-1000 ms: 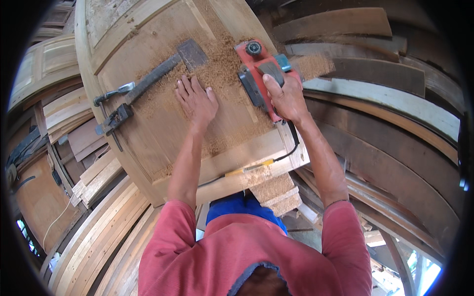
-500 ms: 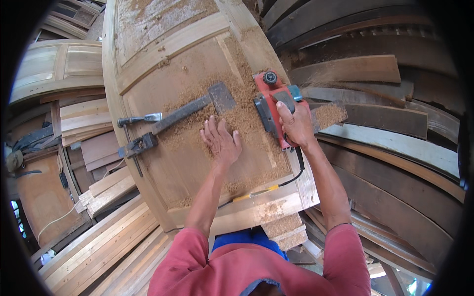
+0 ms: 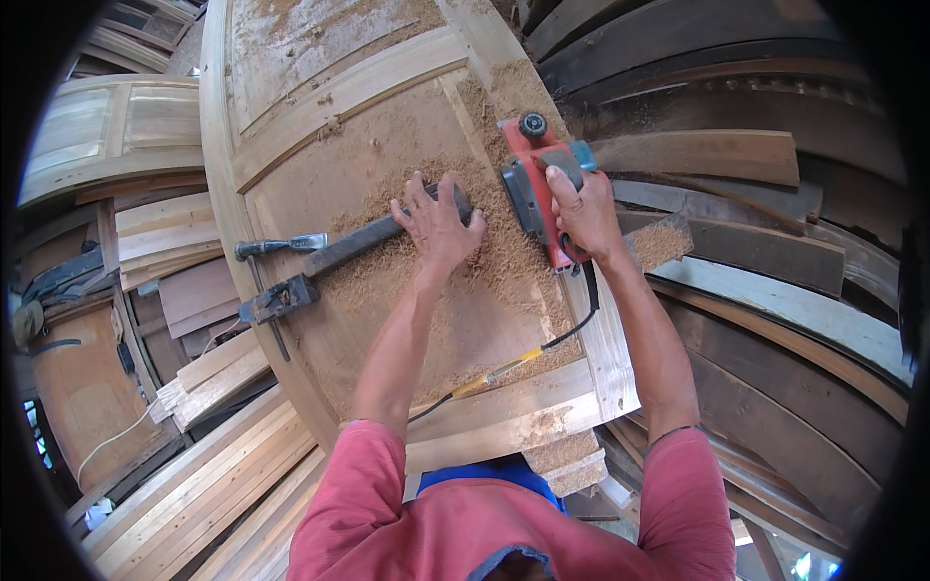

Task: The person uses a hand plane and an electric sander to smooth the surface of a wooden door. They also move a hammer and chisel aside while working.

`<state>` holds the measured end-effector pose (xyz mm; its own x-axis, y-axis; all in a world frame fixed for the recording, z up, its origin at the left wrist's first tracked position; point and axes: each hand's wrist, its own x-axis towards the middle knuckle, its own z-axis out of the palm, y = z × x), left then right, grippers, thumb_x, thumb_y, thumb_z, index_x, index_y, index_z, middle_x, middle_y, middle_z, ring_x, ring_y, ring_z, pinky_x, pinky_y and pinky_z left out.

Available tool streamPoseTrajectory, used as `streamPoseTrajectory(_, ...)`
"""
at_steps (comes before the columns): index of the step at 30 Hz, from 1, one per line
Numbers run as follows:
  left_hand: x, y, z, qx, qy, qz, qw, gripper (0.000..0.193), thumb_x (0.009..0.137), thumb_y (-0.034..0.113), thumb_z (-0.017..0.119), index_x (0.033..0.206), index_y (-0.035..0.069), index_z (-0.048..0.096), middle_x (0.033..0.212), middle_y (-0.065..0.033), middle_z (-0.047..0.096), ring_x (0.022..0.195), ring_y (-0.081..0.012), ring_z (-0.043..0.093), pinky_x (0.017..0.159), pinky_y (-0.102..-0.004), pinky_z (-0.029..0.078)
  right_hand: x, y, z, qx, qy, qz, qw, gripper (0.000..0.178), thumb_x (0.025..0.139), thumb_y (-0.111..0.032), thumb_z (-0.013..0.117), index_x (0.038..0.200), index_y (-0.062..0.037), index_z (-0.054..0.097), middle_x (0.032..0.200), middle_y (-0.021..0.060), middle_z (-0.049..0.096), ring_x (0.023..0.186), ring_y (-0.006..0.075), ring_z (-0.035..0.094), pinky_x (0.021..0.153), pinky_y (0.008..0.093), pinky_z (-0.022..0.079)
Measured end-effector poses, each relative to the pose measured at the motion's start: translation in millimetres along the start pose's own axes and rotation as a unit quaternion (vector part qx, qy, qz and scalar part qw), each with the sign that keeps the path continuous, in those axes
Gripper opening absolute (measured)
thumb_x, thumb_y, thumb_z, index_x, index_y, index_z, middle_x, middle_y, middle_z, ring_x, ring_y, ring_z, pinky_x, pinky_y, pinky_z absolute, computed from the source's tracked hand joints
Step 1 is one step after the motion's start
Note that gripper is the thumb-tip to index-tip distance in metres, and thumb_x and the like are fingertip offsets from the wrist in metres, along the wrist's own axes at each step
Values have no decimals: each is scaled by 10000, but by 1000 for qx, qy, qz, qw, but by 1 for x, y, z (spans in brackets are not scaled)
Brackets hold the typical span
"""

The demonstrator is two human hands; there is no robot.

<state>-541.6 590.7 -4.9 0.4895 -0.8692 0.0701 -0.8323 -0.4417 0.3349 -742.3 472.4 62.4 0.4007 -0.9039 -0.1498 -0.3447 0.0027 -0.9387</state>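
The left hand [image 3: 441,229] is spread wide, palm down, its fingers laid over the far end of a dark clamp [image 3: 356,243]; whether they press on it, I cannot tell. The right hand [image 3: 587,221] is closed around the handle of a red planer [image 3: 524,196], thumb on top. The planer sits along the right-hand edge of a panelled door [image 3: 360,334]. Its black cord [image 3: 593,308] hangs from the rear and crosses the door's near end, with a yellow section along it. Shavings [image 3: 499,228] lie thick between the left hand and the planer. Left of that hand, a chisel [image 3: 289,245] lies just beside the clamp's bar. Planks [image 3: 208,474] are stacked left of the door, and dark boards [image 3: 712,153] stand close on its right.
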Motion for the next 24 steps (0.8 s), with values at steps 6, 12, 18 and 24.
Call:
streamPoseTrajectory(6, 7, -35, -6, 69, 23, -50, 996, 763, 779, 289, 758, 1471, 181, 458, 1606, -354, 251, 1531, -504, 195, 1210, -700, 81, 23, 13, 10, -8, -4, 41, 999, 532, 1000, -485, 623, 745, -18, 625, 604, 11, 571, 512, 109, 560, 491, 302, 447)
streamPoseTrajectory(12, 2, -76, 1, 173, 95, -86, 977, 750, 823, 219, 699, 1493, 47, 409, 1663, -358, 135, 1542, -514, 153, 1216, -686, 82, 45, 9, 15, -7, -6, -7, 1000, 583, 978, -573, 619, 764, -31, 632, 621, 7, 573, 527, 124, 567, 511, 320, 461)
streamPoseTrajectory(18, -20, -59, 7, 68, 32, 55, 996, 645, 866, 249, 634, 1461, 37, 498, 1671, -285, 244, 1528, -453, 223, 1227, -630, 108, 70, -7, 21, 21, -10, 3, 1000, 549, 984, -543, 653, 801, -25, 644, 630, 3, 577, 528, 103, 558, 500, 301, 451)
streamPoseTrajectory(24, -17, -59, 8, 92, -1, 49, 995, 647, 874, 293, 612, 1462, 43, 507, 1645, -239, 332, 1516, -427, 247, 1224, -628, 111, 94, -18, 28, 39, -2, -19, 999, 567, 997, -541, 655, 773, -21, 639, 615, 4, 569, 516, 98, 548, 481, 300, 438)
